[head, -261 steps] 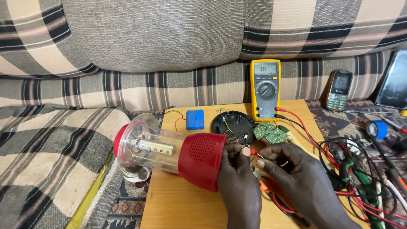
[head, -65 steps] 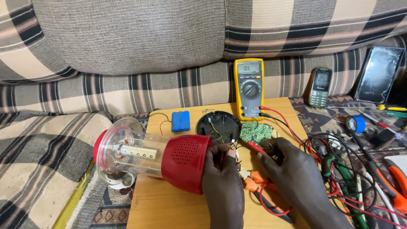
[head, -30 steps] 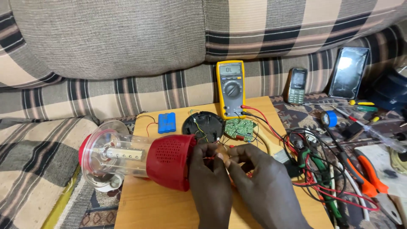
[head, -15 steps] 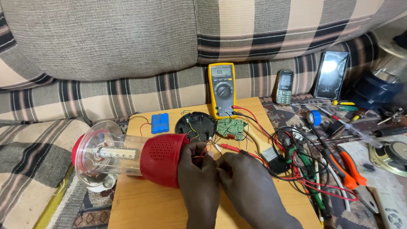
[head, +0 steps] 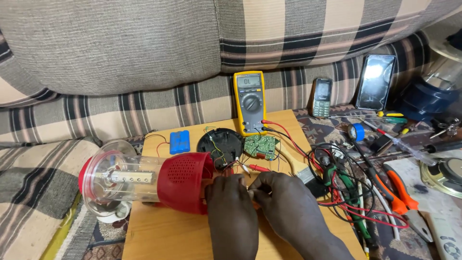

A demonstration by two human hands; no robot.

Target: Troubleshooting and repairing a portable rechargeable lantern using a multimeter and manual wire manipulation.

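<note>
A lantern (head: 144, 180) with a red base and a clear cylinder lies on its side on a wooden board (head: 163, 236). My left hand (head: 232, 212) rests at the lantern's open red end, fingertips pinched on thin wires coming out of it. My right hand (head: 284, 204) meets it fingertip to fingertip and pinches the same small wires. A red probe (head: 260, 167) lies on the board just beyond the hands. Its lead runs to the yellow multimeter (head: 250, 102). A green circuit board (head: 260, 146) and a black round cover (head: 220, 143) lie behind.
A blue battery pack (head: 179, 141) lies at the back left of the board. To the right are tangled leads (head: 337, 188), orange-handled pliers (head: 399, 192), screwdrivers, a roll of blue tape (head: 357, 131), two phones (head: 321, 97) and a loudspeaker (head: 445, 171). A striped sofa backs everything.
The view has swung, so everything sits further left. My right hand has left the red probe, which now lies on the board, and both hands have closed together at the lantern's base.
</note>
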